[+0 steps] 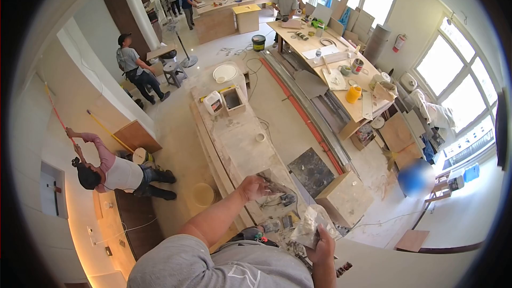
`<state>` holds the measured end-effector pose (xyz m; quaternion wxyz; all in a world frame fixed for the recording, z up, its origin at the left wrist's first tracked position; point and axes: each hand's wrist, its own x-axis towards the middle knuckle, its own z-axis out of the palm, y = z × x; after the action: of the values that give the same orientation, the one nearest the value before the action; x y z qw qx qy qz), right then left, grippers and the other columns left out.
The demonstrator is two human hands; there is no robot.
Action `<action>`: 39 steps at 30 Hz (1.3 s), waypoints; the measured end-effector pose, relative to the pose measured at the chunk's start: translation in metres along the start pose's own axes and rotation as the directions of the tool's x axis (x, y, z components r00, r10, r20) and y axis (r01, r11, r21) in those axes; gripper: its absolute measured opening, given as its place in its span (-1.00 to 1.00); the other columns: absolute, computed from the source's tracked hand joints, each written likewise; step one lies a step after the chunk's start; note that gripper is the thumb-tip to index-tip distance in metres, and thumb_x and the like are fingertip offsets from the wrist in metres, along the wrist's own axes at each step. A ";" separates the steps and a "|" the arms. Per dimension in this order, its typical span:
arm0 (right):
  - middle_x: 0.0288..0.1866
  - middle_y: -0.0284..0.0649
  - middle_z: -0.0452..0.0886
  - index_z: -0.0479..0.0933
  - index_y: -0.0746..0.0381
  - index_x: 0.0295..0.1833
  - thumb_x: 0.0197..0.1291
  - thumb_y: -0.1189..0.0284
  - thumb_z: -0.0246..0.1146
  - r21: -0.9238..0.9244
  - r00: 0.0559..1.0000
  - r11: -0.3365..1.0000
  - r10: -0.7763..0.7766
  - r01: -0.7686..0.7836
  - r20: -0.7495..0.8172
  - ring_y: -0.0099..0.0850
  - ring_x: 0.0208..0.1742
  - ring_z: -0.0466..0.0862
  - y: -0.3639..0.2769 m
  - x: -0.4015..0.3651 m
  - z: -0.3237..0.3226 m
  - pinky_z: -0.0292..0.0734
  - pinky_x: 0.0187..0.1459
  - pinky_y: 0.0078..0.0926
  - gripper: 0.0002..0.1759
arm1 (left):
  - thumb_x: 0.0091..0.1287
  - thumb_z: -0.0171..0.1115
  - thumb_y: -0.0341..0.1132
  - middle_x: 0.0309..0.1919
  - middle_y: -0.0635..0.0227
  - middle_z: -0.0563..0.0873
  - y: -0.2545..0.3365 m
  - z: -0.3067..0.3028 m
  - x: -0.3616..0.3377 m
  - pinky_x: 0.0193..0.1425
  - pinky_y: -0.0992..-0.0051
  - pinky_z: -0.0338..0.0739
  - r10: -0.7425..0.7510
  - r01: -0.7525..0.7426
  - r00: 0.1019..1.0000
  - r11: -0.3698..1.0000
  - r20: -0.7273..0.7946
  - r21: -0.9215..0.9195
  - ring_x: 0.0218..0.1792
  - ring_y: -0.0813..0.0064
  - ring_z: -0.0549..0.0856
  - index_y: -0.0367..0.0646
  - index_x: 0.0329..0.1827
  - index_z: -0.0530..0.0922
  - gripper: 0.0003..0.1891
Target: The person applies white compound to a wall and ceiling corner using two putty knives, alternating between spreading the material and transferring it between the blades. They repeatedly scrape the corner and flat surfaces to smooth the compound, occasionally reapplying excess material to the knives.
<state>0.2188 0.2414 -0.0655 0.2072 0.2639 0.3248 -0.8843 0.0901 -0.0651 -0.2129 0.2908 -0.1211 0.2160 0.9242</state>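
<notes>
My left hand (253, 188) reaches out over the long dusty bench (240, 152), its fingers curled in. A thin greyish piece (274, 183) lies right at its fingertips; I cannot tell whether the fingers grip it. Lower right, my right hand (323, 246) is closed on the edge of a crumpled clear plastic bag (311, 226) with whitish stuff in it. Between the hands, the bench end carries a dark power tool (288, 199) and small dark pieces. Farther up stand a white jug (213, 103), an open wooden box (233, 98) and a pale round lid (225, 73).
To the left, a person (112, 168) holds a long pole against the wall; others work farther back. A pale bucket (202, 195) sits beside the bench. On the right are a wooden box (344, 198), long metal profiles (306, 112) and a cluttered worktable (320, 56).
</notes>
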 end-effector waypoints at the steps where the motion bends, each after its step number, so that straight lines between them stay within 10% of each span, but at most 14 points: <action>1: 0.23 -0.05 0.58 0.35 0.36 0.36 0.47 0.29 -0.01 -0.004 1.000 1.000 0.002 -0.002 -0.008 -0.13 0.20 0.62 0.000 0.001 0.000 0.49 0.26 -0.03 -0.52 | 0.14 0.24 -0.43 0.03 0.21 0.74 0.000 0.002 -0.001 0.31 -0.14 0.45 0.009 -0.009 1.000 1.000 -0.010 0.008 0.16 0.10 0.66 -0.14 0.11 0.60 -0.59; 34: 0.16 -0.06 0.62 0.40 0.36 0.30 0.46 0.29 0.03 0.022 0.994 0.995 -0.094 0.095 -0.064 -0.13 0.16 0.65 0.004 -0.007 -0.015 0.53 0.22 -0.05 -0.55 | 0.14 0.16 -0.48 -0.03 0.17 0.76 -0.011 -0.018 0.010 0.37 -0.11 0.42 -0.041 0.042 0.999 0.998 0.024 -0.051 0.09 0.12 0.69 -0.21 0.04 0.63 -0.64; 39: 0.06 -0.06 0.66 0.47 0.40 0.17 0.44 0.32 0.07 -0.011 0.962 0.974 -0.223 0.224 -0.154 -0.20 0.04 0.70 -0.019 -0.025 -0.037 0.60 0.11 -0.18 -0.62 | 0.15 0.19 -0.46 -0.17 0.25 0.78 -0.013 0.053 0.001 0.33 -0.14 0.43 -0.039 0.037 0.998 0.999 -0.048 -0.033 0.03 0.12 0.72 -0.14 -0.13 0.67 -0.76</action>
<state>0.2397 0.2851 -0.0657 0.0793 0.2939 0.3648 -0.8799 0.0916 -0.0306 -0.1711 0.3010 -0.1523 0.2055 0.9187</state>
